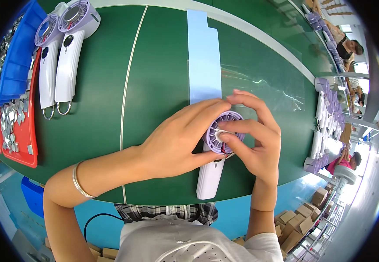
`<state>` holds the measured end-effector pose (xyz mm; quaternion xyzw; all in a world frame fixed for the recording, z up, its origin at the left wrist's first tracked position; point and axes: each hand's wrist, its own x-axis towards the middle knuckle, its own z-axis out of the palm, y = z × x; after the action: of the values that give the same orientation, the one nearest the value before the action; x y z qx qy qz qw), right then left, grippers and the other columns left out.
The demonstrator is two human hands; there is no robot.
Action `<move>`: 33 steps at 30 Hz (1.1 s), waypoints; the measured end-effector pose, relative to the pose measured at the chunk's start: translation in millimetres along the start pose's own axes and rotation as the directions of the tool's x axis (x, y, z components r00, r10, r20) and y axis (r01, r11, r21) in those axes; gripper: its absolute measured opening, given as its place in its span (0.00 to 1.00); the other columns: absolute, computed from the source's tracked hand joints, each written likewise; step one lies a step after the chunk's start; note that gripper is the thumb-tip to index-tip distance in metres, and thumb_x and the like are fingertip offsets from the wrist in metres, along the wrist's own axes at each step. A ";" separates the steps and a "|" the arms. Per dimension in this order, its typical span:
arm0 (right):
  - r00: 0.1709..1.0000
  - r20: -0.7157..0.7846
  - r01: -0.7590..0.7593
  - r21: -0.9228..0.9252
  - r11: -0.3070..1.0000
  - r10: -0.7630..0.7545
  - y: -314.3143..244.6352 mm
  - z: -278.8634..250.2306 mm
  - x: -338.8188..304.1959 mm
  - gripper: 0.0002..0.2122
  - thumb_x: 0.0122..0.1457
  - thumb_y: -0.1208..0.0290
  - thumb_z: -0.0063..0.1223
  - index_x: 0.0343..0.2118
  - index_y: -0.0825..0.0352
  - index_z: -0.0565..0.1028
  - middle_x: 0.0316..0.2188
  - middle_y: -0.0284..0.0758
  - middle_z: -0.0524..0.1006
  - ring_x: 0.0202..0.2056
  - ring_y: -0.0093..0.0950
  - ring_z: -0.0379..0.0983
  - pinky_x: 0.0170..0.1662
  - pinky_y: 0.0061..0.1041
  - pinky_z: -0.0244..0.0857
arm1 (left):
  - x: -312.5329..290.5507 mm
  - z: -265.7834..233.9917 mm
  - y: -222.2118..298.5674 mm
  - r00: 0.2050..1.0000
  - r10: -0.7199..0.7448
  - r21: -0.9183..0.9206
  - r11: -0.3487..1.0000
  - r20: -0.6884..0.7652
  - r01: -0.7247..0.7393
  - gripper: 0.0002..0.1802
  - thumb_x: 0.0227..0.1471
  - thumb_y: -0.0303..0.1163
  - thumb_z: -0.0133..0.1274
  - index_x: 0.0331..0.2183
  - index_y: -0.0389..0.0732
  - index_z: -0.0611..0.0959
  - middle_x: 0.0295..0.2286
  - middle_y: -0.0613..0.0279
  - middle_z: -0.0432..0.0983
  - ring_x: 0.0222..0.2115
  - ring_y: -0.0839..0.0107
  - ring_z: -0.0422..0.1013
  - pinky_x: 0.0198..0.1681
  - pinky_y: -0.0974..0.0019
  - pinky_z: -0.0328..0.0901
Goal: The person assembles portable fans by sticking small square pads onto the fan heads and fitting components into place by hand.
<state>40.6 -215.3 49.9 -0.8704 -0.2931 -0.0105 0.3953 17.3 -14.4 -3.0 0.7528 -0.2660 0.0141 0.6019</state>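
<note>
A handheld fan with a round purple head [238,116] and a white handle [209,181] lies near the front edge of the green table, handle toward me. My left hand [181,131] is closed around the left side of the head, its thumb low on the rim and its fingers across the top. Over the opening of the head, my right hand [259,142] pinches a small white piece [219,134] between thumb and forefinger at the hub. Red wires show at the lower rim. The fingers hide part of the head.
Two more purple-and-white fans [69,65] lie at the far left. Beside them stand a blue bin [20,56] of round metal parts and a red tray [33,131] of small square pieces. A light blue strip [204,61] lies ahead. Several fans [322,122] line the right edge.
</note>
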 end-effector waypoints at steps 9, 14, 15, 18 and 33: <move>0.986 -0.161 0.046 0.108 0.993 -0.028 34.9 -17.4 -2.3 0.23 0.58 0.64 0.59 0.55 0.69 0.74 0.59 0.47 0.70 0.62 0.43 0.65 0.64 0.41 0.56 | -2.2 -6.5 7.8 0.997 -0.028 0.025 0.999 0.070 0.026 0.44 0.39 0.31 0.72 0.57 0.35 0.70 0.54 0.48 0.70 0.53 0.53 0.71 0.56 0.58 0.67; 0.985 0.066 -0.128 -0.330 0.935 0.158 56.7 -12.6 2.4 0.20 0.64 0.69 0.52 0.59 0.63 0.70 0.65 0.39 0.63 0.68 0.42 0.52 0.70 0.49 0.36 | -17.2 -20.7 7.2 0.992 -0.008 0.078 0.997 0.125 -0.002 0.45 0.37 0.33 0.73 0.57 0.36 0.70 0.54 0.48 0.71 0.54 0.52 0.70 0.57 0.56 0.66; 0.988 0.048 -0.123 -0.309 0.943 0.145 59.5 -12.7 -0.2 0.19 0.62 0.69 0.55 0.57 0.63 0.72 0.65 0.38 0.64 0.68 0.42 0.52 0.70 0.51 0.35 | -18.5 -22.7 7.6 0.992 -0.012 0.090 0.996 0.124 0.001 0.45 0.37 0.33 0.73 0.57 0.36 0.70 0.54 0.48 0.71 0.53 0.52 0.70 0.57 0.56 0.66; 0.992 -0.034 -0.126 -0.351 0.928 0.122 62.3 -19.8 0.3 0.16 0.60 0.70 0.56 0.51 0.64 0.76 0.59 0.40 0.71 0.64 0.42 0.61 0.67 0.46 0.47 | -18.3 -24.4 6.7 0.992 -0.012 0.086 0.996 0.127 0.001 0.44 0.39 0.35 0.72 0.56 0.36 0.69 0.54 0.48 0.69 0.54 0.50 0.68 0.57 0.55 0.65; 0.863 -0.409 -0.354 -0.068 0.933 0.298 80.3 32.4 118.9 0.07 0.56 0.74 0.58 0.36 0.68 0.83 0.32 0.40 0.81 0.34 0.32 0.78 0.43 0.28 0.70 | -19.2 -21.8 2.1 0.989 0.042 0.101 0.993 0.142 -0.057 0.41 0.46 0.40 0.67 0.55 0.33 0.66 0.53 0.43 0.65 0.57 0.43 0.62 0.64 0.44 0.53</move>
<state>173.8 -174.5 2.6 -0.9132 -0.0549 -0.1380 0.3795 6.5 12.6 -1.6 0.7756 -0.3249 -0.0097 0.5411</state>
